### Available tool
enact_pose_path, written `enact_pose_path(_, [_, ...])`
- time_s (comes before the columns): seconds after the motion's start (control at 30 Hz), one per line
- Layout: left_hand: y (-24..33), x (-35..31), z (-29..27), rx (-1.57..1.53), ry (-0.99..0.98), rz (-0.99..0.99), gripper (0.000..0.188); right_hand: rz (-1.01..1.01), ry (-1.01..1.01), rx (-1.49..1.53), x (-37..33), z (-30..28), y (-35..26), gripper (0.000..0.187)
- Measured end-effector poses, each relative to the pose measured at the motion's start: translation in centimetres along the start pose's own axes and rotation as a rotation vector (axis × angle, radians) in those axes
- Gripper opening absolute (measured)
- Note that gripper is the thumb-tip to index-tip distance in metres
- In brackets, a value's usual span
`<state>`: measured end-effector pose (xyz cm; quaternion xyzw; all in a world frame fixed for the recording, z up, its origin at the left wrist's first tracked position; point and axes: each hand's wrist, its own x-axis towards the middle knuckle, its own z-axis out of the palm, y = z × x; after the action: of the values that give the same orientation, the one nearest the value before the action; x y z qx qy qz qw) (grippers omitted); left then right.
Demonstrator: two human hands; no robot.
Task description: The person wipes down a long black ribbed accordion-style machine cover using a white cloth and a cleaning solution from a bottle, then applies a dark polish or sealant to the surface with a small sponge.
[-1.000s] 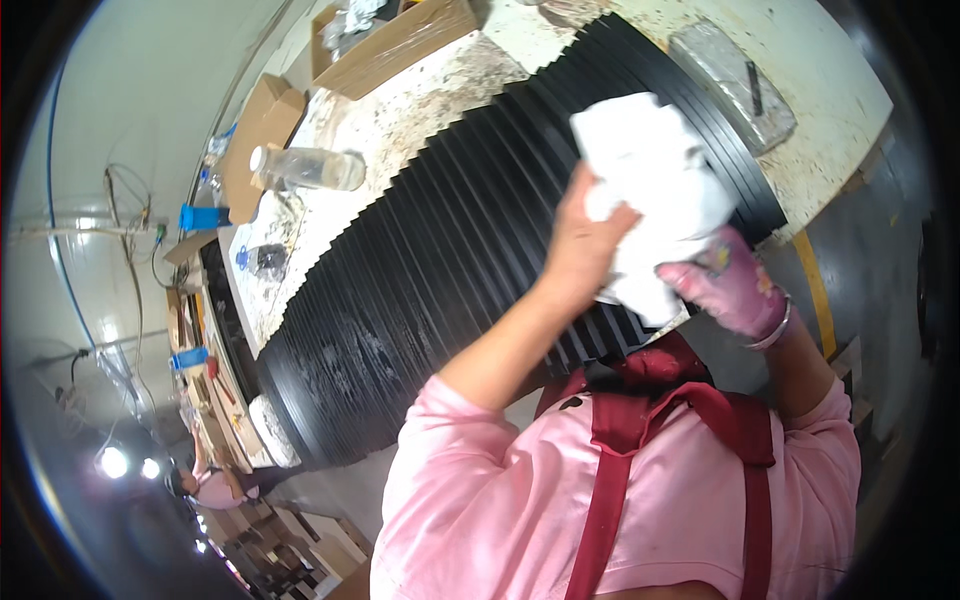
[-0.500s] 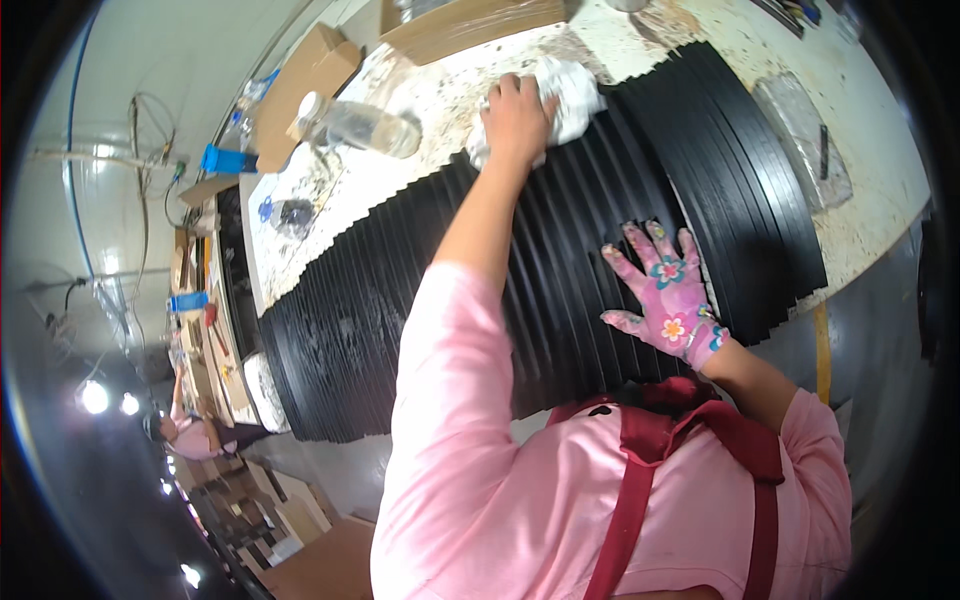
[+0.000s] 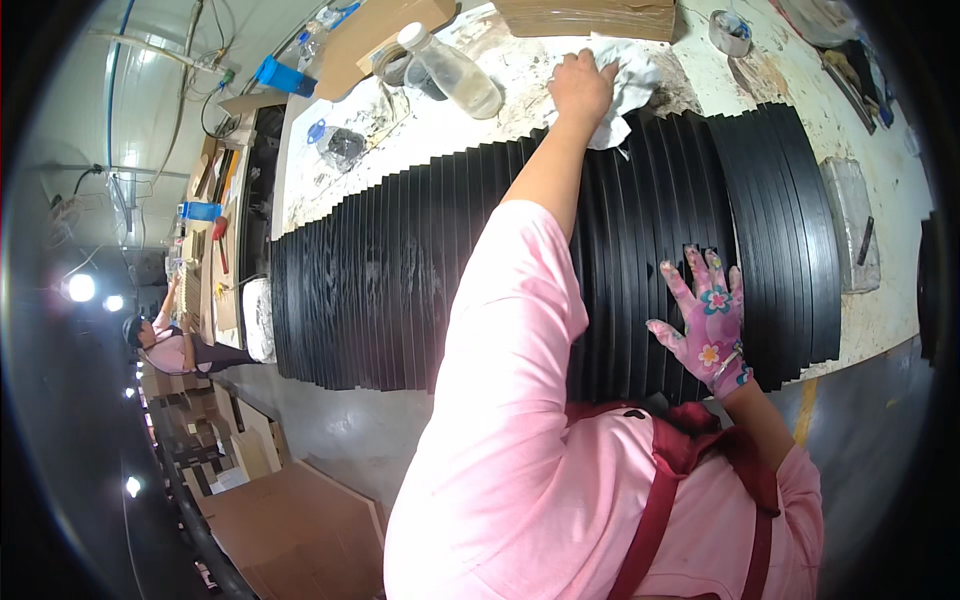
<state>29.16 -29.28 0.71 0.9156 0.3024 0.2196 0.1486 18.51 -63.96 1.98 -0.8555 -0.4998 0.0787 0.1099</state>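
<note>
A broad row of long black strips, laid side by side and partly overlapping, spans the work table. My left hand, bare, reaches past their far ends with its fingers closed on a crumpled white cloth. The cloth lies against the far ends of the strips, and part of it is hidden by the hand. My right hand wears a pink flowered glove. It rests flat on the strips at the right with its fingers spread, beside a gap where another stack of strips begins.
A clear bottle lies beyond the strips, near a crumpled dark bag. Cardboard boxes and a tape roll line the far side. A wrapped block sits at the right. Another person stands at far left.
My left hand and the cloth have shifted further out, beyond the strips' far ends. The view has turned, and my right hand stays spread on the strips.
</note>
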Motion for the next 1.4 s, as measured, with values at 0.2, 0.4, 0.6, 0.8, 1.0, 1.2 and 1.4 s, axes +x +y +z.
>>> enact_pose_path(0.2, [0.7,-4.4,-7.2,-0.276,0.02,0.04,0.057,-0.026,0.147,-0.002,-0.5,-0.9,1.2,0.07])
enact_pose_path(0.4, [-2.0,-12.0,-14.8,-0.318,-0.008,0.197,0.048,0.004,0.144,-0.039,-0.8,1.2,2.3,0.062])
enact_pose_path(0.6, [-2.9,-21.8,-12.5,-0.114,-0.172,-0.029,0.049,0.006,0.154,-0.022,-0.8,2.6,2.5,0.061])
enact_pose_path(0.8, [0.2,-29.4,-15.3,0.06,-0.377,0.446,0.04,-0.04,0.233,-0.008,-0.5,3.4,2.1,0.059])
enact_pose_path(1.0, [-2.1,-32.8,-23.4,-0.062,-0.177,0.214,0.039,-0.053,0.247,-0.05,-0.2,3.8,2.5,0.06])
enact_pose_path(1.2, [0.0,-35.4,-19.8,-0.049,-0.055,-0.036,0.034,-0.045,0.253,-0.072,-0.2,4.2,3.1,0.06])
enact_pose_path(1.4, [0.6,-47.6,-24.3,0.193,-0.993,0.28,0.034,-0.042,0.264,-0.114,-0.1,4.3,3.4,0.061])
